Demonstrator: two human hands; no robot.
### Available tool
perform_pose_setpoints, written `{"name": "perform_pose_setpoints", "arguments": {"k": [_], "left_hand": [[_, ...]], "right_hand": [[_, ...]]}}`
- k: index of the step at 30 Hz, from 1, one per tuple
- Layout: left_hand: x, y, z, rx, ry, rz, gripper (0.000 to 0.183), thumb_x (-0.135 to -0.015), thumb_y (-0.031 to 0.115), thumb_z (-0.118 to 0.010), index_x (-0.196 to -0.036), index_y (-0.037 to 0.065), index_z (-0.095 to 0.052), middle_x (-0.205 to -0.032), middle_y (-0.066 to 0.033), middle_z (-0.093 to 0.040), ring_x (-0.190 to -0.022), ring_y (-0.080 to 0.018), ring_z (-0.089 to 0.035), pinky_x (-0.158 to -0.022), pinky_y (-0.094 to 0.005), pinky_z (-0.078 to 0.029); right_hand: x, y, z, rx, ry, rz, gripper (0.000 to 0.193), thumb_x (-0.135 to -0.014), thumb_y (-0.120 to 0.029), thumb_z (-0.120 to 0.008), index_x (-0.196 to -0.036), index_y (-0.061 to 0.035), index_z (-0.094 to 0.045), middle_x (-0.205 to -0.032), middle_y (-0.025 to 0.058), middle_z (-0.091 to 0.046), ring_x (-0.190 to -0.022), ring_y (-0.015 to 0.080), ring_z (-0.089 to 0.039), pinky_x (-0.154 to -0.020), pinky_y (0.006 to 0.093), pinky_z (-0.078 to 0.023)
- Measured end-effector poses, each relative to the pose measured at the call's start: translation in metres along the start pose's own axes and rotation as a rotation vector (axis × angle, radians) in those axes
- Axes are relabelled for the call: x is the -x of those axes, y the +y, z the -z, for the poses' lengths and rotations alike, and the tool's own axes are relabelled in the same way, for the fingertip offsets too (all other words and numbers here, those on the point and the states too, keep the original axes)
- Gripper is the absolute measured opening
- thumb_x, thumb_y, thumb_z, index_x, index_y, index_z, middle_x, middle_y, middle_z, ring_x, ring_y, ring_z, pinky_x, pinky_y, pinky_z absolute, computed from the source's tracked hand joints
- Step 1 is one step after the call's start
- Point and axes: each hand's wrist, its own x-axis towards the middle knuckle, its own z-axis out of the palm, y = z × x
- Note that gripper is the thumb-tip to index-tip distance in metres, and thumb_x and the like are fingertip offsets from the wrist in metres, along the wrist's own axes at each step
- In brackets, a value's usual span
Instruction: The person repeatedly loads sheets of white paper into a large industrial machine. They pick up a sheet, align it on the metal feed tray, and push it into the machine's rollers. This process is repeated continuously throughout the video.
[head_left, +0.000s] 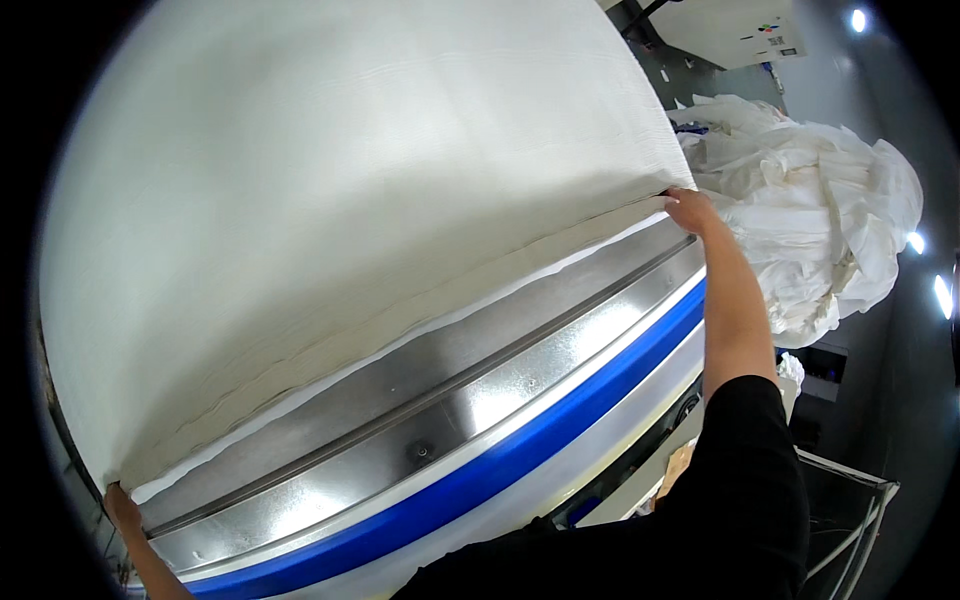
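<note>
A broad sheet of white fabric point(380, 150) fills most of the view, with a cream strip and a thin white layer showing along its near edge. My left hand point(122, 510) grips this edge at its near left corner, its fingertips partly hidden by the cloth. At the right end of the same edge, my right hand point(692, 212) is closed on the fabric, thumb and fingers pinching it. Both arms are spread wide. Between the hands the edge runs slantwise over a bare grey metal surface point(400, 385).
A metal ledge point(520, 375) and a blue band point(500, 447) run along the near side of the machine or table. To the right lies a big heap of crumpled white cloth point(820, 210). A white cabinet point(725, 30) stands far right, a pale metal frame point(860, 520) lower right.
</note>
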Motion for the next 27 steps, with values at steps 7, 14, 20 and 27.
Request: {"name": "perform_pose_setpoints", "arguments": {"k": [7, 14, 20, 27], "left_hand": [[0.025, -0.059, -0.017, -0.167, -0.013, 0.076, 0.022, -0.087, 0.007, -0.043, -0.103, 0.002, -0.056, -0.095, -0.0156, -0.06, -0.089, -0.0321, -0.055, -0.081, -0.0389, -0.042], [0.047, 0.059, 0.128, -0.125, -0.066, 0.002, 0.036, -0.079, 0.004, -0.043, -0.108, 0.015, -0.061, -0.103, -0.0102, -0.062, -0.101, -0.0289, -0.054, -0.09, -0.0414, -0.04], [0.101, 0.005, 0.167, -0.126, -0.047, 0.062, 0.035, -0.079, 0.005, -0.047, -0.109, 0.017, -0.059, -0.11, -0.007, -0.06, -0.104, -0.0277, -0.054, -0.099, -0.0433, -0.032], [0.175, -0.012, 0.124, -0.208, -0.338, -0.077, 0.035, -0.076, 0.002, -0.045, -0.105, 0.014, -0.061, -0.107, -0.0073, -0.062, -0.101, -0.0265, -0.056, -0.1, -0.0469, -0.03]], "right_hand": [[-0.024, -0.008, -0.031, 0.148, 0.184, -0.034, 0.027, -0.087, -0.02, -0.045, -0.107, -0.0143, -0.061, -0.104, 0.0073, -0.063, -0.09, 0.0269, -0.061, -0.078, 0.0386, -0.049], [0.022, 0.038, 0.027, 0.135, 0.147, 0.014, 0.041, -0.072, -0.006, -0.053, -0.11, -0.0198, -0.061, -0.105, 0.0112, -0.062, -0.097, 0.0304, -0.057, -0.084, 0.0408, -0.045], [0.045, 0.098, 0.047, 0.153, 0.267, 0.102, 0.033, -0.078, -0.013, -0.053, -0.111, -0.0152, -0.059, -0.105, 0.0132, -0.061, -0.097, 0.0322, -0.057, -0.083, 0.0409, -0.044], [0.106, 0.122, -0.003, 0.202, 0.006, 0.196, 0.036, -0.074, -0.011, -0.054, -0.11, -0.0118, -0.058, -0.101, 0.0161, -0.061, -0.095, 0.034, -0.056, -0.083, 0.0421, -0.044]]}}
